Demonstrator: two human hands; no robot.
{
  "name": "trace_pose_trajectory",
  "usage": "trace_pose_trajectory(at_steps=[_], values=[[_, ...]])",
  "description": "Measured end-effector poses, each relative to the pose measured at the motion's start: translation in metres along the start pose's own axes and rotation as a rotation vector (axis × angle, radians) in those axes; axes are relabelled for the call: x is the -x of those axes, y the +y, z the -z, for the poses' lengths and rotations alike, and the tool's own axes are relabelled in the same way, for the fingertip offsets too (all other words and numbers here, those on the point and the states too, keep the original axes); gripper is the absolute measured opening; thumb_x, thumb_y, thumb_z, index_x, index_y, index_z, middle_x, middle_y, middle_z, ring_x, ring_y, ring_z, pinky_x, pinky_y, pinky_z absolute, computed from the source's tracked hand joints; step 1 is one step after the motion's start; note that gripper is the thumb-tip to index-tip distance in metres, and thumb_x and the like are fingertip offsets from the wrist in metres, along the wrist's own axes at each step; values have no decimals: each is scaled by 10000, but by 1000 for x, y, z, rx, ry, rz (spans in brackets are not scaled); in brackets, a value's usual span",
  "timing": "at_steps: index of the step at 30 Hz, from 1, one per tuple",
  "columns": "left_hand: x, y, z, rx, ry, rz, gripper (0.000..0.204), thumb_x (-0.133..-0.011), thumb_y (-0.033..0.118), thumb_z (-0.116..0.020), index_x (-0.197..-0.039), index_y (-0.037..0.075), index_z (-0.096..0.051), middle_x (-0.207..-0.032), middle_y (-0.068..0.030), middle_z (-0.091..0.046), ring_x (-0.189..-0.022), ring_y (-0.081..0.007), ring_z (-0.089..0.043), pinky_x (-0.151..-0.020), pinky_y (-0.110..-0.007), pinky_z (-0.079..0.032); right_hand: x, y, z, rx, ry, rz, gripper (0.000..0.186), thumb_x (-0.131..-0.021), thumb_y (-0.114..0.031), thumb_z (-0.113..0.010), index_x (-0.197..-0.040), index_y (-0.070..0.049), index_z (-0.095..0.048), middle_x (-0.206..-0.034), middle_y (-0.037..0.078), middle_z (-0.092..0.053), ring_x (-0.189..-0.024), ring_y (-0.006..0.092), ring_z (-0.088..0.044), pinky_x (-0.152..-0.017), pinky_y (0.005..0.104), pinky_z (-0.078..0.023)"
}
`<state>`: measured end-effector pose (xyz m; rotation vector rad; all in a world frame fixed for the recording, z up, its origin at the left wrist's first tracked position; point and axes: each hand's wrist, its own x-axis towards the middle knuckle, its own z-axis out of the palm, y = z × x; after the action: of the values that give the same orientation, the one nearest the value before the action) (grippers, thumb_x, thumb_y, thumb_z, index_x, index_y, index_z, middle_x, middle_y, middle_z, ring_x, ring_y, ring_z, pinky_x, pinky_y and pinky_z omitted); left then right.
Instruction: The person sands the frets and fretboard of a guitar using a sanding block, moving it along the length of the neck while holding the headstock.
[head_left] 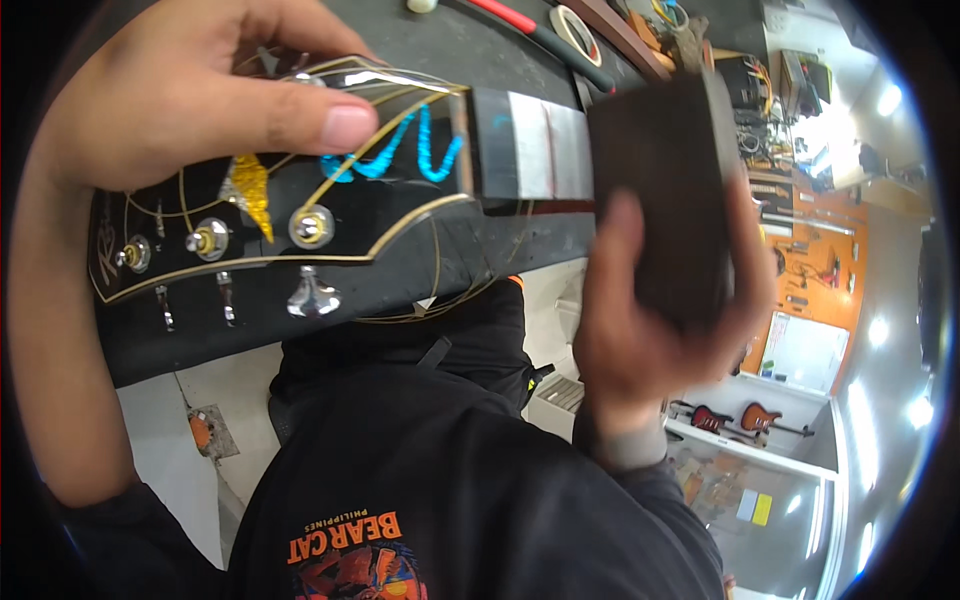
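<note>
My left hand [260, 110] is wrapped over the upper side of a black guitar headstock [170, 270], its thumb resting near the loose gold strings. The headstock has chrome and gold tuners [312, 227], cream edge binding, a yellow glitter inlay [255, 200] and blue decoration [437, 175]. To its right, the guitar neck [490, 145] carries pale silvery tape or covering [545, 140]. My right hand [675, 330] holds a dark rectangular block [660, 170] over the neck, slightly blurred, fingers around its sides.
The headstock lies over a black padded bench [470, 40] with a red-handled tool [505, 18], a tape roll [575, 35] and a brown strip [625, 25]. At the right are an orange pegboard [830, 300] with tools and a white shelf unit with hanging guitars [760, 420].
</note>
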<state>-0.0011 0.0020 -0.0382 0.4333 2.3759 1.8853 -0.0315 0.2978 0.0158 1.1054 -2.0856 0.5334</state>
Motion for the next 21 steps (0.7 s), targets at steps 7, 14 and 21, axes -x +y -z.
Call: trace_pose_trajectory(at_steps=[7,14,21], values=[[3,3,1,28,-14,19,581,-828,333,-797,-1202,-88,-655,-1082,-203,-722,-945,-208,-720,-860,-318,-577,27,-10,35,43,-49,-31,661,-756,36,-811,-1325,104,-481,-1187,235,-608,-973,334,-681,-826,367,-579],[0,3,5,33,-42,56,605,-824,351,-799,-1209,-93,-659,-1088,-208,-724,-947,-205,-722,-863,-311,-576,34,-28,31,57,185,-253,684,-698,4,-840,-1278,124,-500,-1216,211,-563,-962,283,-686,-835,321,-580],[2,5,3,-23,-11,87,607,-813,342,-799,-1209,-95,-658,-1125,-222,-713,-970,-215,-717,-889,-313,-566,15,-8,-8,-238,235,-297,661,-770,3,-821,-1327,112,-483,-1238,197,-591,-1016,262,-680,-868,331,-574]])
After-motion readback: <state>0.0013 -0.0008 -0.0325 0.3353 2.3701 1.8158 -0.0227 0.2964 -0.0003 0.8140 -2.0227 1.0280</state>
